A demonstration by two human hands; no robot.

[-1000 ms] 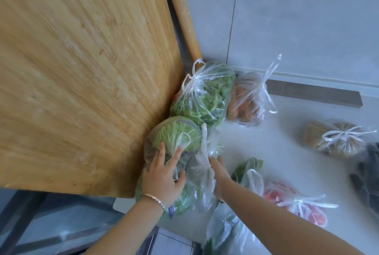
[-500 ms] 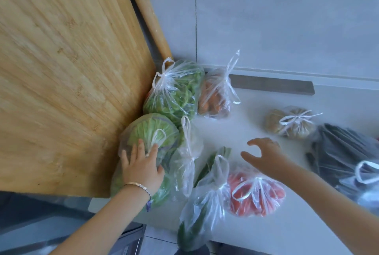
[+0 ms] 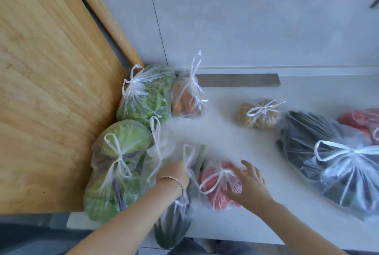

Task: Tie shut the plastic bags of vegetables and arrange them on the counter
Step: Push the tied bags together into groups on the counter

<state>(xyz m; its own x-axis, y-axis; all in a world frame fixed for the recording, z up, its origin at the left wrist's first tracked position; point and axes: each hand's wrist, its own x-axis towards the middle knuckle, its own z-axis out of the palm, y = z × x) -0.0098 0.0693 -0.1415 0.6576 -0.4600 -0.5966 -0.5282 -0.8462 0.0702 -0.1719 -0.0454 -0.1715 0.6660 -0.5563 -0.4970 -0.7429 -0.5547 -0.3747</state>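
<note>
A wooden board (image 3: 51, 90) fills the left of the frame, with a rolling pin (image 3: 106, 17) leaning along its upper right edge. At the board's lower right corner stands the cabbage bag (image 3: 117, 168), knotted shut. Just above it, touching the board, is the greens bag (image 3: 145, 97), also knotted. The carrot bag (image 3: 187, 99) sits right beside the greens bag, handles tied and pointing up.

At lower centre, the left hand (image 3: 174, 174) is closed on the handles of the cucumber bag (image 3: 174, 226), which hangs partly over the near edge of the counter (image 3: 225, 138). A bracelet (image 3: 172, 180) circles that wrist.

Right of it, the tomato bag (image 3: 221, 185) lies knotted on the counter. The right hand (image 3: 248, 185) rests against its right side, fingers spread and open, gripping nothing.

Centre right, apart from the others, is the potato bag (image 3: 259, 113), tied. At right lies the dark bag (image 3: 328, 158), large and knotted, contents unclear. A red bag (image 3: 363, 119) shows at the right edge, behind the dark bag.
</note>
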